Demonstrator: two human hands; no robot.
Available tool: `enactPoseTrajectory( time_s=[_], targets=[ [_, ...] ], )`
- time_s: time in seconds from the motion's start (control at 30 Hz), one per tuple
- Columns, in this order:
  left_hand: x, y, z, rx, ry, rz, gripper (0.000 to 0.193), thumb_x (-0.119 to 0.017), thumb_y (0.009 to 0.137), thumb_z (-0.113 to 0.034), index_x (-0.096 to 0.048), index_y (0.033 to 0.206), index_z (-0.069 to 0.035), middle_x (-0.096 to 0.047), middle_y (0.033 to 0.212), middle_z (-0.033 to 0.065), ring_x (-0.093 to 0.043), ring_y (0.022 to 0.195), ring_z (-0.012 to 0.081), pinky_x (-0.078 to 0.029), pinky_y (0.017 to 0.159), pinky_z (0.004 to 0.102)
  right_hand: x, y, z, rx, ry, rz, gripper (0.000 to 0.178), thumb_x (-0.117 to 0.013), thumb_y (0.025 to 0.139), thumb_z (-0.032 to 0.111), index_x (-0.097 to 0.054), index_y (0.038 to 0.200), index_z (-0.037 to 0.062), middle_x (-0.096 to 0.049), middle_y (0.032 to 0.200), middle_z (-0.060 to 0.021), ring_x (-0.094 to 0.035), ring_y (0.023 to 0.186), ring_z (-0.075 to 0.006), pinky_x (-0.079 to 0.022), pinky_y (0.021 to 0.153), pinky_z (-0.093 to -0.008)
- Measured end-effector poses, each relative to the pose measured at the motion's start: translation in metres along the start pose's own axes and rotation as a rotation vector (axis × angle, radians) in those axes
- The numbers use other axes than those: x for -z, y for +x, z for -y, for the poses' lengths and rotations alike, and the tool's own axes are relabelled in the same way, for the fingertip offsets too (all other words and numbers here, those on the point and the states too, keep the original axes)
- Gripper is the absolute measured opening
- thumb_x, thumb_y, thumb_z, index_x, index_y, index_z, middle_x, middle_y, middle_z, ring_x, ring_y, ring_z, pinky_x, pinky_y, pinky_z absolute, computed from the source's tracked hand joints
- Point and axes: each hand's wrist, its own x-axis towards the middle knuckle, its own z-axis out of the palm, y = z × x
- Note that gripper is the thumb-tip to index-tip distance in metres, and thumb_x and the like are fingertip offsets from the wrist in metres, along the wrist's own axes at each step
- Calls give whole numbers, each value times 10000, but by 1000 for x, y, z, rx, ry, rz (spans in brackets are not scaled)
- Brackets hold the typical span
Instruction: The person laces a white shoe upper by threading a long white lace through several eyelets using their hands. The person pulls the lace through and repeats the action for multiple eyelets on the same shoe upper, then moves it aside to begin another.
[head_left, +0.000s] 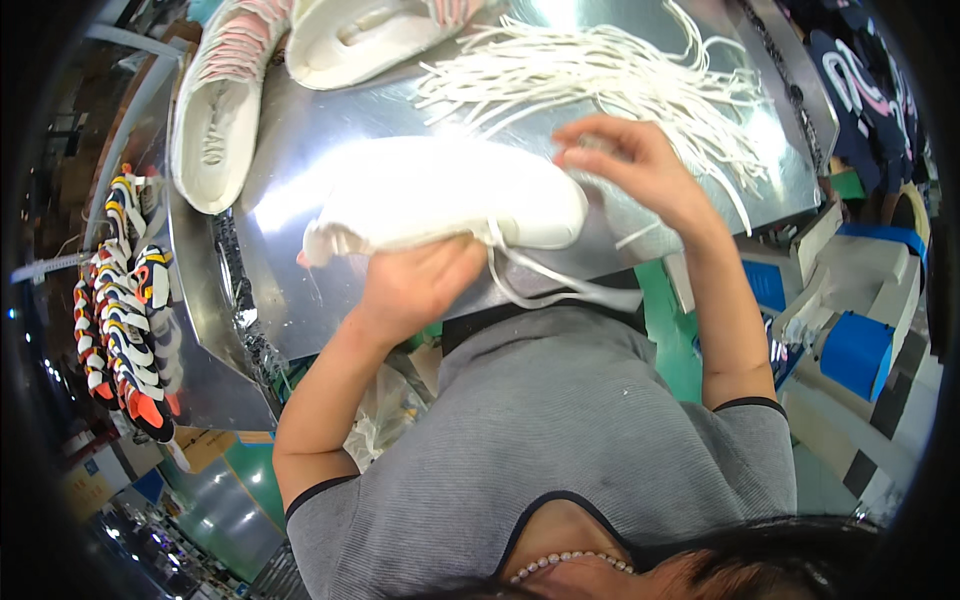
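1. white shoe [450, 195] lies on its side on the shiny metal table [300, 300], near the table's front edge and close to the person's grey shirt [560, 430].
2. left hand [415, 285] is closed around the shoe's lower side, fingers curled under it and hidden, so it has hold of the shoe.
3. right hand [640, 170] rests at the shoe's far end, fingers bent and loosely open; whether it pinches a lace cannot be told.
4. a white lace [560, 290] hangs from the shoe in a loop over the table's front edge.
5. a heap of loose white laces [600, 75] lies behind the shoe.
6. two more white shoes with pink trim [225, 100] lie beyond the shoe, toward the table's far left corner.
7. a row of multicoloured shoes [125, 310] sits left of the table.
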Motion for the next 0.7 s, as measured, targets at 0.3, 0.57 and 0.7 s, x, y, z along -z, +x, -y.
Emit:
enactPoseTrajectory(
  time_s=[0.3,0.57,0.7],
  targets=[
    [4,14,27,847,-722,355,309,-629,988,-287,-712,1159,-43,-732,1046,138,-688,952,225,-529,857,342,-49,2,-21,-209,241,-298,509,-824,804,118,-586,1242,15,-685,1040,-97,-644,933,-138,-514,815,-263],
    [6,29,49,1361,-1443,795,653,-734,898,-445,-591,1349,4,-579,1374,167,-526,1278,244,-420,1046,326,-63,-4,-30,-269,347,-256,456,-763,868,88,-539,1251,-15,-657,1099,-100,-639,945,-135,-525,842,-278],
    [-19,15,46,1351,-1498,651,403,-801,848,-319,-718,1114,-27,-697,1077,69,-618,1033,177,-468,909,284,-67,-9,-35,-314,367,-221,433,-744,890,87,-527,1252,-10,-658,1087,-92,-640,947,-130,-527,848,-278]
  ],
)
